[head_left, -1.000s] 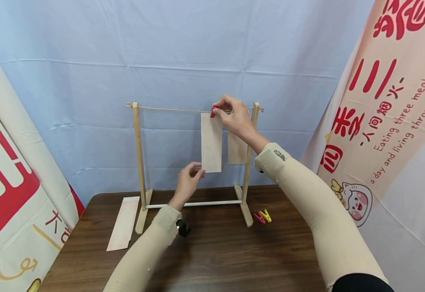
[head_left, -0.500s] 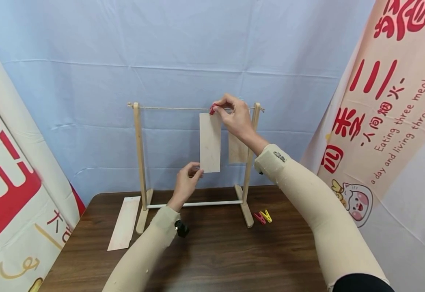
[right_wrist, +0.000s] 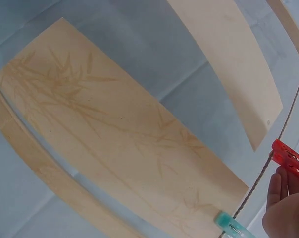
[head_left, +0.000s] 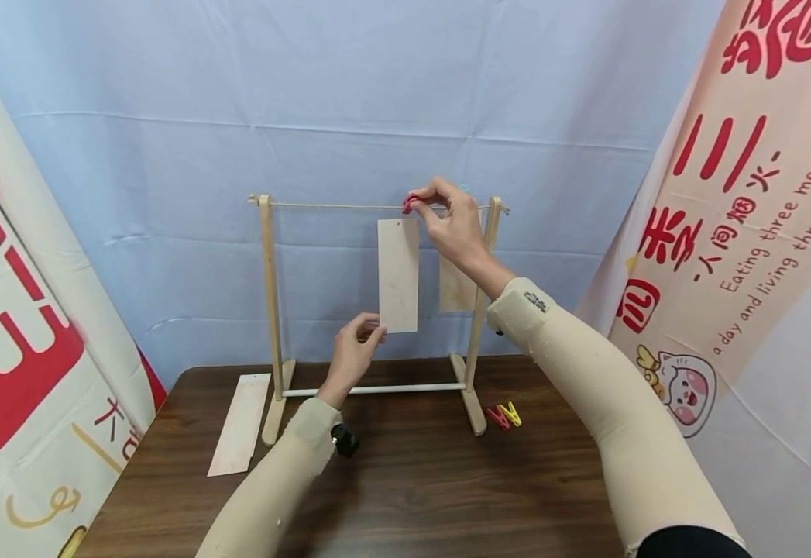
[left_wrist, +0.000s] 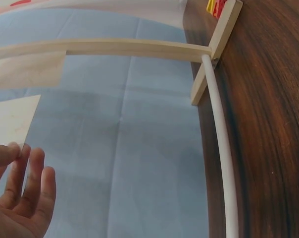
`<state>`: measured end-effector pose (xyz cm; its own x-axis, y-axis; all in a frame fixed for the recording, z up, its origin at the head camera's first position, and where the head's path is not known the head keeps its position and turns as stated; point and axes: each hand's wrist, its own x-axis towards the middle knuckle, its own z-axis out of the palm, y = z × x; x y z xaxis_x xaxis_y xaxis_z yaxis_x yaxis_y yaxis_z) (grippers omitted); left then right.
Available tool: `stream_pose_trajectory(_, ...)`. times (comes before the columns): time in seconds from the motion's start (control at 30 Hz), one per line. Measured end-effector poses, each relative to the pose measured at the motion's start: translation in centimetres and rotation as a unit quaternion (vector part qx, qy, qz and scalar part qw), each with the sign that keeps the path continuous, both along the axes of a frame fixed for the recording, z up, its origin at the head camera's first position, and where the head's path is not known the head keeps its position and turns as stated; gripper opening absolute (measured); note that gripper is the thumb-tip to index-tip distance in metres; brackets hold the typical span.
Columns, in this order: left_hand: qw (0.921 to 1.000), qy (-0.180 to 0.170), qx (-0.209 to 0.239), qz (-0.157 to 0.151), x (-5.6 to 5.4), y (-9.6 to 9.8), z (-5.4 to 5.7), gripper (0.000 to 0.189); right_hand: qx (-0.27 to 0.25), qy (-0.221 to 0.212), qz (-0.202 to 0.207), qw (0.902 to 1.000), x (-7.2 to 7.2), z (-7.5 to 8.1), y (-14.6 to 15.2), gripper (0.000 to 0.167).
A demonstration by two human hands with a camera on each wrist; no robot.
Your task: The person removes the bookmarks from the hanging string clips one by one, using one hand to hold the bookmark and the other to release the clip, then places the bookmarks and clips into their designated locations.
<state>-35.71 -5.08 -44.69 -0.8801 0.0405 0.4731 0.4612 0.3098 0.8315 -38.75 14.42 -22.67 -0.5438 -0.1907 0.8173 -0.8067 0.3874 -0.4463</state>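
Observation:
My left hand (head_left: 355,349) pinches the lower left corner of a pale rectangular card (head_left: 398,275), which stands upright below the rope (head_left: 335,206). Near its top edge the card has a small hole. Thumb and fingers of my right hand (head_left: 454,225) pinch a red clothespin (right_wrist: 286,155) right at the rope. In the right wrist view a gap shows between this clothespin and the card's top. Further right, a teal clothespin (right_wrist: 231,225) holds a second card (right_wrist: 120,119) with a bamboo print on the rope; my right arm partly hides that card in the head view.
The rope spans a wooden rack with a left post (head_left: 269,294) and a white bottom rod (head_left: 405,388). Another pale card (head_left: 240,426) lies on the brown table (head_left: 419,496) at left. One red (head_left: 498,418) and one yellow clothespin (head_left: 511,414) lie by the rack's right foot.
The red clothespin, earlier overlapping the held card's top right corner, now sits higher at the rope. The card's top edge has dropped slightly and shows apart from the clothespin.

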Motion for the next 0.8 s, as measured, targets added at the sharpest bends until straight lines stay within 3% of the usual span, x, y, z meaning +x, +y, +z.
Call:
stream_pose_trajectory(0.4,0.9999,-0.007,0.014,-0.006,0.2,-0.5,-0.1,0.023,-0.017,0.034,0.021,0.9990,0.1,-0.3,-0.2,0.009)
stream_pose_trajectory(0.8,0.9999,-0.001,0.014,0.004,0.5,-1.1,-0.8,0.021,-0.043,0.060,0.073,0.9946,3.3,-0.2,-1.0,0.021)
